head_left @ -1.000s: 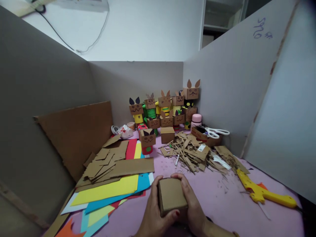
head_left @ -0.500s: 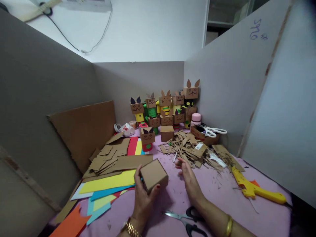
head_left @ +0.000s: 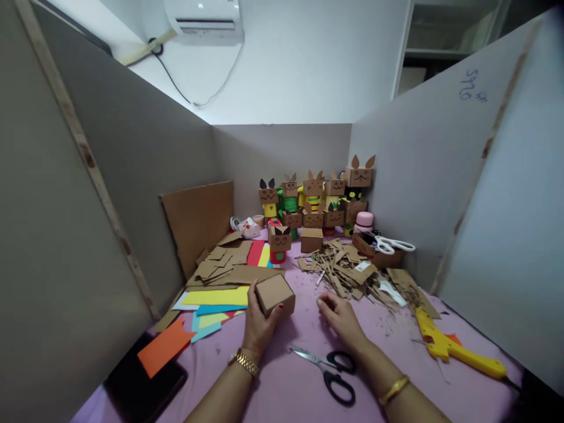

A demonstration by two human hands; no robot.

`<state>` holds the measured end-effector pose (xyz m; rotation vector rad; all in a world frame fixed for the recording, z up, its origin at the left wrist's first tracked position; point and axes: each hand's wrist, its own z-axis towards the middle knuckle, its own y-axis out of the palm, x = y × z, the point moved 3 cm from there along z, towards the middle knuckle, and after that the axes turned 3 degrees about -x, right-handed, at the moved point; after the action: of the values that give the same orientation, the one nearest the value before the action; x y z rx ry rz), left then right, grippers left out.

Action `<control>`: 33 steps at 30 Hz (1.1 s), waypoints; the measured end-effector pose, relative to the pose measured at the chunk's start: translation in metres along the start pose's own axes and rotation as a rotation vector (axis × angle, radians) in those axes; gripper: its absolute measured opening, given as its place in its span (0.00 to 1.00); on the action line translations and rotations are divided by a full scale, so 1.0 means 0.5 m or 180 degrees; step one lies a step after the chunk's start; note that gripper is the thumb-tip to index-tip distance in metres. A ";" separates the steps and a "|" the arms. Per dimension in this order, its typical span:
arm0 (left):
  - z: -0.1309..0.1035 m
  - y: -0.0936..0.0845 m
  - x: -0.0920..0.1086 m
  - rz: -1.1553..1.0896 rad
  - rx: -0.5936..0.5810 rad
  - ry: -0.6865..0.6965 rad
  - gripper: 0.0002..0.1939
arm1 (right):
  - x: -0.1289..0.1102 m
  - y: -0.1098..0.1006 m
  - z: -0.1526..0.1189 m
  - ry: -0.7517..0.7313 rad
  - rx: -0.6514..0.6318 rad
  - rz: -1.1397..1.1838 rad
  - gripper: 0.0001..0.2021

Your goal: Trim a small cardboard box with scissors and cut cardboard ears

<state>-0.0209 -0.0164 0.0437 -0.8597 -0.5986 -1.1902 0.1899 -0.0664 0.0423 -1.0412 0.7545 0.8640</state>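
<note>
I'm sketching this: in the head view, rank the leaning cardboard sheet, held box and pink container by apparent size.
1. Leaning cardboard sheet
2. Held box
3. Pink container, farther from the camera

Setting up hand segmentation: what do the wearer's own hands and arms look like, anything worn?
Bare hands, no gloves, no sleeves in view. Left hand: red thumbnail, gold-coloured link band at the wrist, possibly a watch. Right hand: smooth gold-coloured bangle above the wrist; its nails are too small to judge.
</note>
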 end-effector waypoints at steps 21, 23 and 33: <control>0.001 -0.015 -0.008 0.0798 0.0833 -0.0089 0.41 | 0.044 -0.166 -0.184 -0.0016 -0.0650 -0.1870 0.15; 0.000 -0.013 -0.010 0.0807 0.0817 -0.0094 0.41 | 0.031 -0.170 -0.178 -0.0070 -0.0492 -0.2016 0.14; -0.008 -0.012 -0.006 0.0794 0.0737 -0.0075 0.41 | -0.103 0.125 -0.092 -0.0631 -0.1025 -0.1600 0.07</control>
<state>-0.0279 -0.0189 0.0407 -0.7282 -0.6155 -0.8674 0.1056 -0.1059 0.0461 -1.3328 0.1674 0.6463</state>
